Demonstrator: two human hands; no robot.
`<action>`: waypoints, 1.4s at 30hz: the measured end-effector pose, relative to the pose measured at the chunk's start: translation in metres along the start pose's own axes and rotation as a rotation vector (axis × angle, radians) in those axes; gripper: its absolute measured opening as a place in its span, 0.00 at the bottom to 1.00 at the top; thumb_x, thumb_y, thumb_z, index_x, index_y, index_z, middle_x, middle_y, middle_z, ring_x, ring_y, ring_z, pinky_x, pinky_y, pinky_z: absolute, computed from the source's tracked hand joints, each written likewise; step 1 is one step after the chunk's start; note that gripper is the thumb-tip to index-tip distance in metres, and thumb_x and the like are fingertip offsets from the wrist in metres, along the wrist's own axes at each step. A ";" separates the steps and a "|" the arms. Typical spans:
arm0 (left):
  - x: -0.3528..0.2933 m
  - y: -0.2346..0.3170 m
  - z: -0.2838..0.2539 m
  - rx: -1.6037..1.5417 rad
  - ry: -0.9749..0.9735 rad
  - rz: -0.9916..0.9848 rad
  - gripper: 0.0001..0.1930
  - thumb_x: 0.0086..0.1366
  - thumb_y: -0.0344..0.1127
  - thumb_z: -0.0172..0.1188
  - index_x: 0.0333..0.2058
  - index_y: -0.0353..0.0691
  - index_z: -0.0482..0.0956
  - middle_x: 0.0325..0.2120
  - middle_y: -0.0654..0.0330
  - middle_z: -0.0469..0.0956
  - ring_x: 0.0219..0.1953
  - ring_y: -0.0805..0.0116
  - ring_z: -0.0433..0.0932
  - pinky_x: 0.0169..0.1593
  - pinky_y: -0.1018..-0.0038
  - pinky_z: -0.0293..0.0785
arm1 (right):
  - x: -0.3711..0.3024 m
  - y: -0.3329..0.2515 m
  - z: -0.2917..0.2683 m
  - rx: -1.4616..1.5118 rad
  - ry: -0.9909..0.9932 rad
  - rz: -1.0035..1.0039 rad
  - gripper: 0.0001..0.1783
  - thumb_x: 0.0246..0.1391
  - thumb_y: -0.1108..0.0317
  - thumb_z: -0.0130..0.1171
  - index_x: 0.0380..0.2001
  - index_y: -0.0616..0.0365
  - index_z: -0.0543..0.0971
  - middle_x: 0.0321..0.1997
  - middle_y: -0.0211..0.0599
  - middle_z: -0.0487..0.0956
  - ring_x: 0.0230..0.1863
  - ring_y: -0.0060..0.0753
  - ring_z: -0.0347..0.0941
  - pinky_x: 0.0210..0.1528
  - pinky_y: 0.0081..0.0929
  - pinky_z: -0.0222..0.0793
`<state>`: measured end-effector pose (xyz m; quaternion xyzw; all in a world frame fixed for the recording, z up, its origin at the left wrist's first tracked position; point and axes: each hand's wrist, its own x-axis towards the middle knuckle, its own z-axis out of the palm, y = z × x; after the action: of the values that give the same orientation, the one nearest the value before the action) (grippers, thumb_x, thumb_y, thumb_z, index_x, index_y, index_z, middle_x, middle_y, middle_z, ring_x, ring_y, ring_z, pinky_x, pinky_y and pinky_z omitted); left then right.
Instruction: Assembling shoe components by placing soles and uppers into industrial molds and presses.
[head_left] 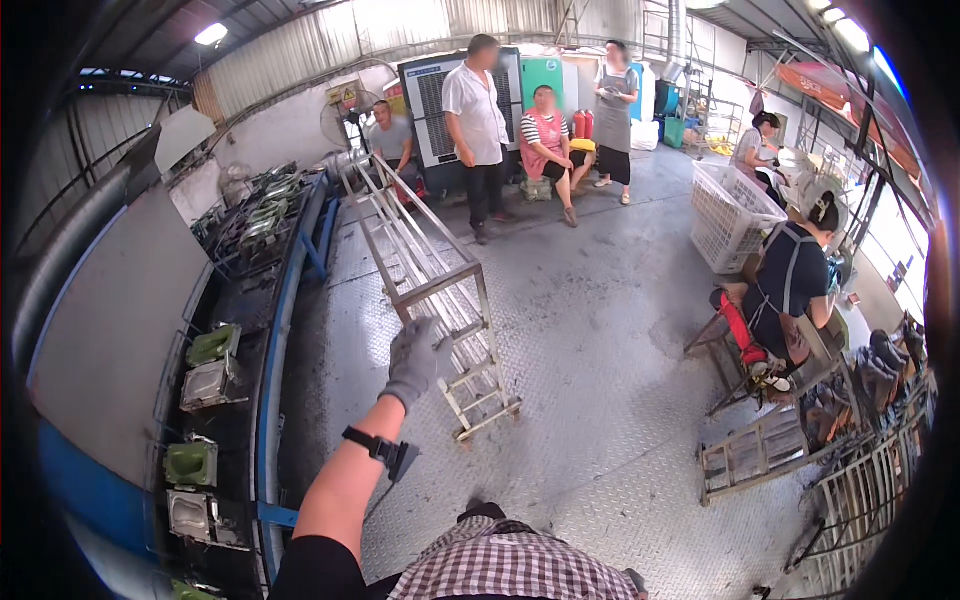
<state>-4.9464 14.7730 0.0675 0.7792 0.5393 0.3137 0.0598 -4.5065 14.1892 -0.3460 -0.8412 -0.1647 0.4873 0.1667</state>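
My left hand [415, 362], in a grey work glove with a dark band on the wrist, reaches forward to the near end of a long metal rack [438, 285]. Its fingers curl at the rack's upright, just under the top corner. This rack is an open frame of thin bars, stretching away toward the back wall, with feet or small wheels on the floor. The rack's left near post is partly hidden behind the glove. A checked apron [500, 565] covers my front. My right hand is outside the picture.
On the left runs a blue-edged machine line [280, 400] with green and silver moulds [192, 465]. Several people stand or sit at the back near a large cooler [430, 110]. To the right are a white basket [725, 215], a seated worker [790, 265] and shoe racks [760, 455].
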 end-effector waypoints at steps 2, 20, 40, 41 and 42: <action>0.040 -0.007 0.004 0.070 0.017 -0.004 0.27 0.65 0.48 0.63 0.59 0.42 0.75 0.58 0.45 0.75 0.61 0.45 0.72 0.65 0.52 0.67 | 0.009 -0.013 0.008 -0.078 0.035 -0.064 0.22 0.54 0.49 0.60 0.40 0.58 0.79 0.41 0.50 0.84 0.39 0.52 0.81 0.37 0.46 0.74; 0.151 -0.142 0.045 0.144 -0.346 0.059 0.25 0.62 0.37 0.60 0.59 0.53 0.75 0.35 0.47 0.84 0.39 0.43 0.84 0.44 0.50 0.78 | 0.075 -0.429 0.036 0.577 0.281 -0.432 0.20 0.66 0.53 0.53 0.47 0.60 0.80 0.34 0.35 0.83 0.36 0.27 0.77 0.37 0.30 0.71; 0.196 -0.173 -0.009 -0.056 0.018 -0.065 0.28 0.67 0.42 0.64 0.62 0.37 0.72 0.56 0.41 0.75 0.61 0.41 0.71 0.64 0.51 0.67 | 0.198 -0.499 0.026 0.759 -0.016 0.029 0.21 0.67 0.48 0.46 0.56 0.44 0.74 0.48 0.38 0.83 0.41 0.43 0.76 0.41 0.49 0.65; 0.217 -0.183 0.012 -0.147 -0.037 -0.134 0.30 0.68 0.45 0.63 0.64 0.38 0.71 0.60 0.40 0.72 0.64 0.41 0.69 0.66 0.53 0.65 | 0.222 -0.458 0.021 0.832 -0.005 0.093 0.22 0.67 0.47 0.45 0.56 0.43 0.74 0.51 0.39 0.81 0.43 0.45 0.75 0.43 0.51 0.64; 0.234 -0.206 0.033 -0.221 -0.087 -0.224 0.32 0.68 0.48 0.62 0.66 0.39 0.69 0.64 0.40 0.70 0.68 0.42 0.67 0.68 0.55 0.64 | 0.240 -0.428 0.021 0.885 -0.015 0.160 0.22 0.67 0.47 0.43 0.57 0.43 0.73 0.54 0.40 0.80 0.45 0.47 0.74 0.45 0.53 0.63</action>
<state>-5.0418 15.0710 0.0519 0.7159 0.5818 0.3283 0.2032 -4.4609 14.6782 -0.3505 -0.6956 0.1239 0.5281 0.4711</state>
